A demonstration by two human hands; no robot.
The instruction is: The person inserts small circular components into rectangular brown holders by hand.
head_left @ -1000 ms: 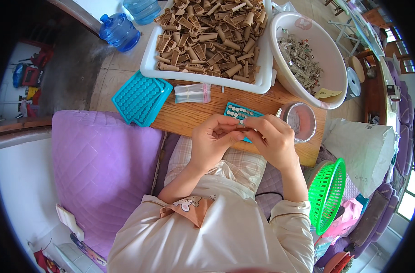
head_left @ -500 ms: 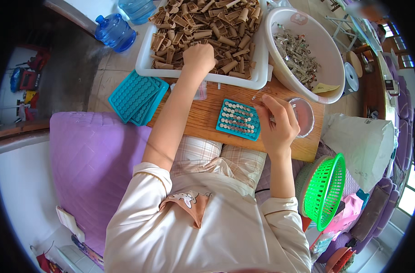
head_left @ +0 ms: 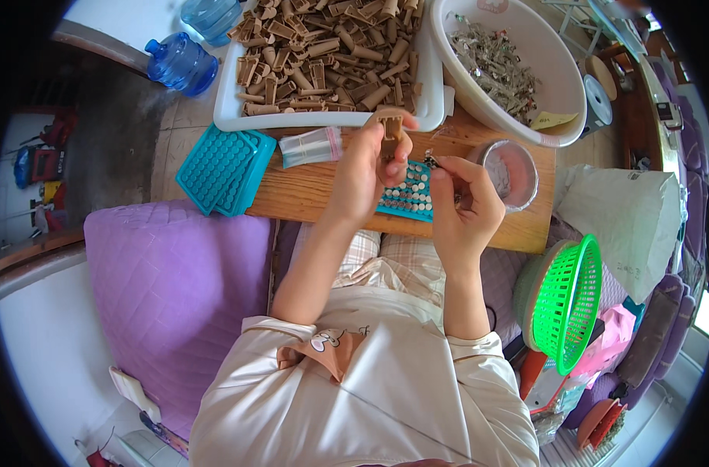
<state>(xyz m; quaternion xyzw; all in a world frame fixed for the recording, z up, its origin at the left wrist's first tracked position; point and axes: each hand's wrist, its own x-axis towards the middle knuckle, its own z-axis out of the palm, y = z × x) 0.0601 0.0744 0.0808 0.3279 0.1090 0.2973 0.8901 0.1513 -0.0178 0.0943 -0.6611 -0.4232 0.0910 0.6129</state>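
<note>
Upright between the fingers of my left hand (head_left: 360,173) is a brown hollow plastic shell piece (head_left: 391,134), its inside showing. My right hand (head_left: 471,214) pinches a small dark metallic part (head_left: 431,161) just to the right of it. Partly hidden beneath both hands lies a teal tray (head_left: 386,208) carrying rows of small round silvery discs (head_left: 417,187). Beyond my left hand stands a white bin (head_left: 292,122) heaped with more brown plastic pieces (head_left: 323,62). A round tub (head_left: 532,177) with a pinkish inside sits close to my right hand.
Stacked teal trays (head_left: 222,167) and a clear plastic bag (head_left: 312,146) lie on the left of the wooden table (head_left: 308,191). At the back right, a white basin (head_left: 568,93) holds small metallic parts. A green basket (head_left: 565,303) stands right; blue water bottles (head_left: 185,66) stand far left.
My left hand has come back from the bin toward me and now holds a brown piece. My right hand stays near the tray, now close to the left. The view has shifted slightly.
</note>
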